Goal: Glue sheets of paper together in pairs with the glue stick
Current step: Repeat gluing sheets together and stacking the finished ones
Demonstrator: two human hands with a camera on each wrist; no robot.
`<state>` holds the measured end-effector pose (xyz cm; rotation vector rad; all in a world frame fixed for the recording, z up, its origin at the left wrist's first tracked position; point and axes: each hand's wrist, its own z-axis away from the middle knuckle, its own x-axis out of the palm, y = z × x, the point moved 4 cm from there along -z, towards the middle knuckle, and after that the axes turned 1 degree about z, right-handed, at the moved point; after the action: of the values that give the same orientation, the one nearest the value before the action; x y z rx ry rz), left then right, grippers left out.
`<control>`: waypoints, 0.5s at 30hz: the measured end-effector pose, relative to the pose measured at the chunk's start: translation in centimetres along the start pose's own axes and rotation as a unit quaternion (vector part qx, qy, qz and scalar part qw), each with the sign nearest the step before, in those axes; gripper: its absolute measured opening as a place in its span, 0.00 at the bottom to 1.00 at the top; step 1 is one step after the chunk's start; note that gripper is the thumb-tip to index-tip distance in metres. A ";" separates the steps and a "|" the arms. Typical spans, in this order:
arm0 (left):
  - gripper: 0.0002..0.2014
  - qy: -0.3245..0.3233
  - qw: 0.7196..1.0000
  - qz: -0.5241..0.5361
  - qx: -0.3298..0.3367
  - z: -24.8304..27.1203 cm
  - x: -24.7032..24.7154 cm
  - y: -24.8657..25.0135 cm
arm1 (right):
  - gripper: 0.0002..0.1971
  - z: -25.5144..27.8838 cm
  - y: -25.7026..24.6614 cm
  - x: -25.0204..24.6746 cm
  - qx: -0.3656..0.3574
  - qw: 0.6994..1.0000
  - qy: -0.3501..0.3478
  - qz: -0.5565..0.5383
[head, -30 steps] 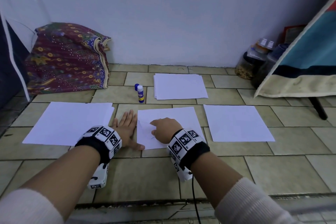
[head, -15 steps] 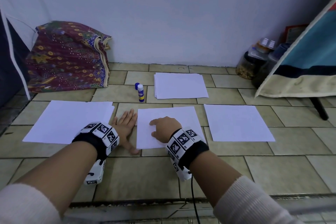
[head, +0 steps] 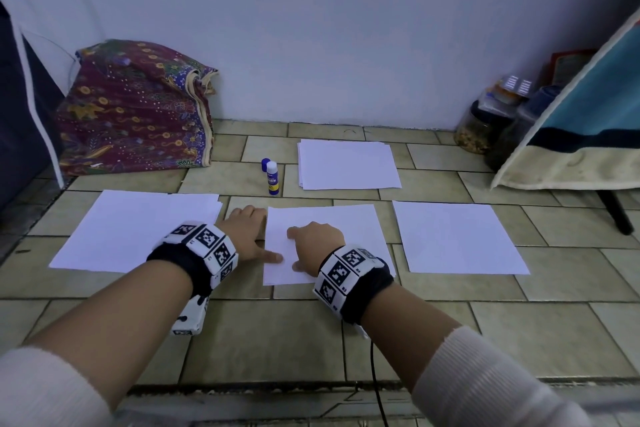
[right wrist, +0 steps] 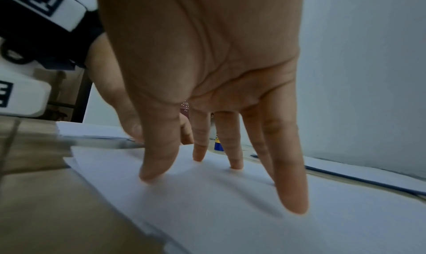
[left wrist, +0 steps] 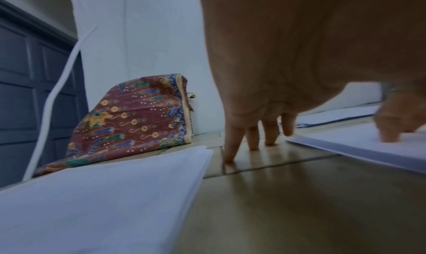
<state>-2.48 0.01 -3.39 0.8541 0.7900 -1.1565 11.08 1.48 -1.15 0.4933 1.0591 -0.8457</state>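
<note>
A white middle sheet lies flat on the tiled floor. My right hand presses down on its left part with straight fingers. My left hand rests beside the sheet's left edge, fingers on the floor tile and thumb on the paper's edge. The glue stick stands upright behind the sheet, uncapped, with its blue cap next to it. In the right wrist view the glue stick shows between my fingers. Neither hand holds anything.
A paper stack lies at the left, a single sheet at the right, and another stack at the back near the wall. A folded patterned cloth sits back left. Jars and a slanted board stand at the right.
A wrinkle in the middle sheet near my right hand has flattened. My left fingers have drawn together and the thumb has slid up onto the sheet's edge. The right hand has barely shifted.
</note>
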 end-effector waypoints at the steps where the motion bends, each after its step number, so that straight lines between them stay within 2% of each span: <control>1: 0.55 0.002 1.000 -0.018 -0.001 0.1 0.2 0.3 | 0.26 0.1 0.1 -0.1 -0.002 1.000 -0.004 0.001; 5: 0.67 -0.003 0.999 -0.041 0.013 0.3 0.4 1.0 | 0.27 0.3 0.4 -0.3 -0.007 1.000 -0.007 -0.003; 8: 0.72 0.010 0.998 -0.049 0.023 0.0 0.1 1.3 | 0.28 0.3 0.3 -0.1 -0.008 1.000 0.001 -0.002; 11: 0.71 -0.008 0.997 -0.064 0.029 -0.2 0.5 1.2 | 0.27 0.0 0.2 0.0 -0.006 1.000 0.008 0.004; 15: 0.61 -0.063 0.992 -0.102 0.026 -0.1 1.3 0.6 | 0.24 -0.2 -0.2 0.0 0.002 1.000 0.015 0.020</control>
<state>-1.60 -0.33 -4.49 0.7468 0.7577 -1.4040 10.77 1.55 -1.21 0.5306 1.0706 -0.8070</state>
